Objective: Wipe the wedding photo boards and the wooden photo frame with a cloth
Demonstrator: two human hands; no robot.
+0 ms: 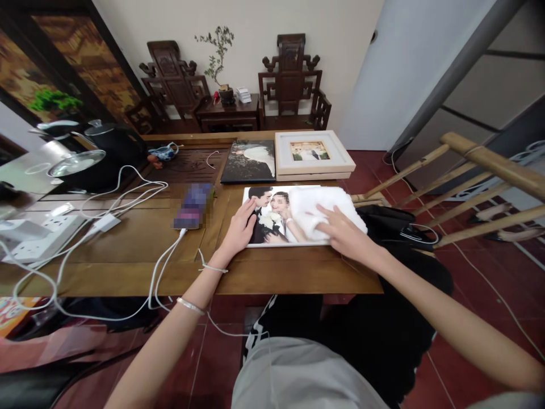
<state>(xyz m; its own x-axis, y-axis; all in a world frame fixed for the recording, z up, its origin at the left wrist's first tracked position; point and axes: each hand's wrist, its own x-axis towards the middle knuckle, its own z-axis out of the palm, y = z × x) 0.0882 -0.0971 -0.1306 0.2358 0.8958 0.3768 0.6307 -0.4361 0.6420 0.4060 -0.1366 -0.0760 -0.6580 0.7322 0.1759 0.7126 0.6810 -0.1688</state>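
A wedding photo print (272, 227), flat and light-edged, lies near the front edge of the wooden table. On its left edge rests my left hand (240, 224), fingers stretched out and holding nothing. Over the right part of the print lies a fluffy white cloth (313, 201), bunched up and covering that side of the picture. My right hand (344, 234) presses on the cloth, its fingers partly sunk in the pile. Behind the print are a dark framed photo (251, 159) and a white-framed photo (315, 152), the latter on a pale box-like base.
Left of the print lies a phone (193, 205) with a white cable. A power strip (46, 238) and tangled cords cover the table's left side, near a black kettle (114, 142) and a lidded pot (80, 167). A bamboo chair (489, 165) stands at the right.
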